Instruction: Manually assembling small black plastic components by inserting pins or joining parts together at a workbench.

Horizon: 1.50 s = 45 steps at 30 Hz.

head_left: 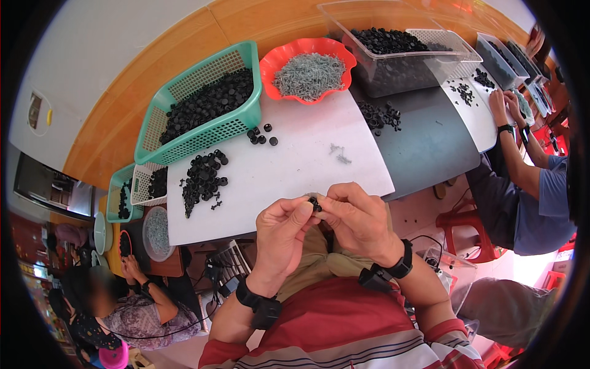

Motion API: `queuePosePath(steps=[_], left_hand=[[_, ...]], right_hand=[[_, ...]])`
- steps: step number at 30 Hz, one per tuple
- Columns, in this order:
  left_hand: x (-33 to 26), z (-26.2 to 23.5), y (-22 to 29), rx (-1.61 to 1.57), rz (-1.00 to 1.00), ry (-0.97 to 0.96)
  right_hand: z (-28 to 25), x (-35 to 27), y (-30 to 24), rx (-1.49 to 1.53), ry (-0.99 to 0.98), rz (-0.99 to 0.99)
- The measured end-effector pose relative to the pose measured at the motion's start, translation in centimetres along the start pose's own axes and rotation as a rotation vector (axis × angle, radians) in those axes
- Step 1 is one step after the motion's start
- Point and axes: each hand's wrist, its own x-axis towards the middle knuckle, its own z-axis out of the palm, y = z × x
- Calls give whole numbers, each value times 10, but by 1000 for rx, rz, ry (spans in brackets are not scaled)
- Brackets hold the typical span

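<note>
Above my lap, just off the front edge of the white tabletop, both my hands meet on one small black plastic part. My left hand pinches it between thumb and fingertips. From the other side my right hand grips the same part, its thumb and forefinger closed on it. Fingers hide most of the part. On the white tabletop lie a pile of black caps and small parts, a few loose black caps and a few small silvery screw-like pieces.
Behind stand a green basket of black caps, a red scalloped bowl of silvery pieces and a clear bin of black parts. A person works at right, another at left. A red stool stands on the right.
</note>
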Motion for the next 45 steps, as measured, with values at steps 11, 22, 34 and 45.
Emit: queuePosePath(steps=[11, 22, 34, 45], left_hand=[[-2, 3, -5, 58, 66, 19], [-3, 4, -5, 147, 104, -18], [-7, 8, -7, 31, 92, -49], [-11, -1, -8, 23, 73, -76]], right_hand=[[-4, 4, -7, -123, -37, 6], [-5, 5, -2, -2, -37, 37], [-8, 6, -5, 15, -62, 28], [-13, 7, -4, 89, -172, 89]])
